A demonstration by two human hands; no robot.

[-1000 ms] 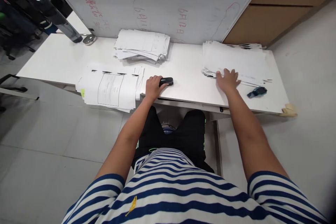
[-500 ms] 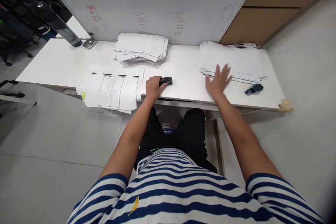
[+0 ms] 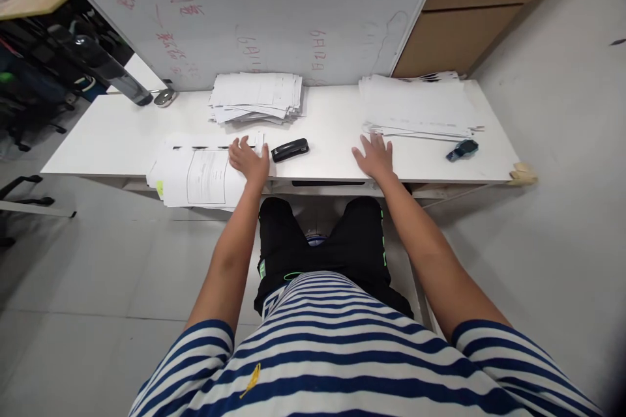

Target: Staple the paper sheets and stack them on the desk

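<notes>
My left hand (image 3: 249, 161) rests with fingers apart on the right edge of the printed paper stack (image 3: 205, 176), which overhangs the desk's front edge. Just right of that hand, a black stapler (image 3: 290, 150) lies on the white desk (image 3: 332, 137), untouched. My right hand (image 3: 375, 156) is spread flat on the desktop, its fingertips close to the near edge of another paper stack (image 3: 415, 104); whether they touch it I cannot tell. A small dark teal object (image 3: 462, 150) lies right of that hand, its kind unclear.
A third paper pile (image 3: 257, 98) stands at the back against the whiteboard (image 3: 274, 13). Toward the back left are a computer mouse (image 3: 165, 98) and a dark bottle (image 3: 100, 62) lying at a slant. Cardboard boxes (image 3: 454, 39) stand behind the right stack, beside a wall.
My left hand has let go of the stapler and moved left onto the printed papers. My right hand has slid back off the right stack onto the desk. The view has shifted slightly.
</notes>
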